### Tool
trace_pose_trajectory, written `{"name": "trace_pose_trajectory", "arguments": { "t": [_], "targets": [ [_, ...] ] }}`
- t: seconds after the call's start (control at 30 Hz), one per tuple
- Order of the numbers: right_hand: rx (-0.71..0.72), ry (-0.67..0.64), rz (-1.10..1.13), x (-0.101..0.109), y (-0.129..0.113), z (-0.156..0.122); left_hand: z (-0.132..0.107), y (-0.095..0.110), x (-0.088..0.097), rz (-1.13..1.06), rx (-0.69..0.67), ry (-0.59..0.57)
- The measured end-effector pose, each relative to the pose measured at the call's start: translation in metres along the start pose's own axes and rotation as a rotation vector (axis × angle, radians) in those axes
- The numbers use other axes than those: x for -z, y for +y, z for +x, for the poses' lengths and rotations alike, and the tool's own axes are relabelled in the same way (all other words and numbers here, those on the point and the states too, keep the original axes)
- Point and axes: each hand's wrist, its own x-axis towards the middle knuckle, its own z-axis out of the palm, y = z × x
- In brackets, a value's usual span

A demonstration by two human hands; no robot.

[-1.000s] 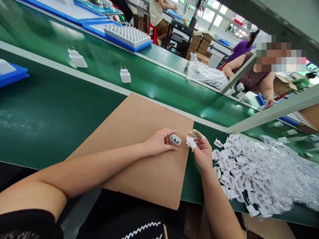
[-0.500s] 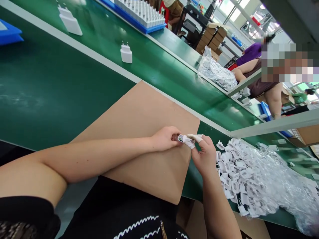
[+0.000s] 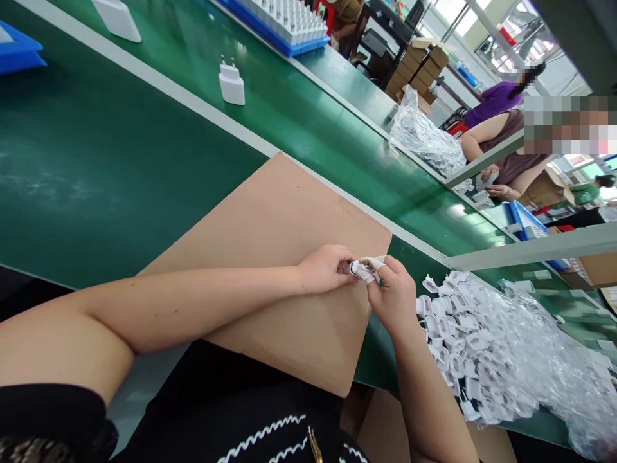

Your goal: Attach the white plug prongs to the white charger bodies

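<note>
Above a sheet of brown cardboard [image 3: 270, 225], my two hands meet around a small white charger housing [image 3: 353, 268] with a dark opening facing my left side. My left hand [image 3: 324, 269] is closed, its fingertips gripping the housing's near end. From the other side my right hand [image 3: 396, 292], with white coverings on its thumb and forefinger, pinches at the same piece. The fingers hide most of the housing, so I cannot make out what sits inside it. Right of my hands lies a heap of white charger housings [image 3: 456, 321], partly under clear plastic.
A white plug charger [image 3: 232, 85] stands on the green belt [image 3: 318, 128], with another charger [image 3: 118, 20] farther left. Beyond is a blue tray [image 3: 308, 45] of white pieces. A metal post [image 3: 535, 247] crosses at right. A co-worker's hands [image 3: 496, 183] hold something white.
The plug chargers on the belt have shifted left and away. My hands stay close together, the fingers slightly changed around the housing. The co-worker's hands have come together in front.
</note>
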Motion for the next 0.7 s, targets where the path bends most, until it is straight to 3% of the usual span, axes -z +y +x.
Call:
{"name": "trace_pose_trajectory", "arguments": {
  "t": [0.27,0.57,0.7],
  "targets": [
    [-0.026,0.019,0.083,0.004,-0.001,0.000,0.001,0.002,0.001,-0.048,0.001,-0.023],
    [-0.005,-0.055,-0.096,0.004,-0.015,0.004,0.001,0.003,0.002,-0.066,-0.005,-0.033],
    [-0.030,-0.063,-0.062,0.005,-0.015,0.007,0.001,0.003,0.003,-0.052,-0.016,-0.050]
  ]
}}
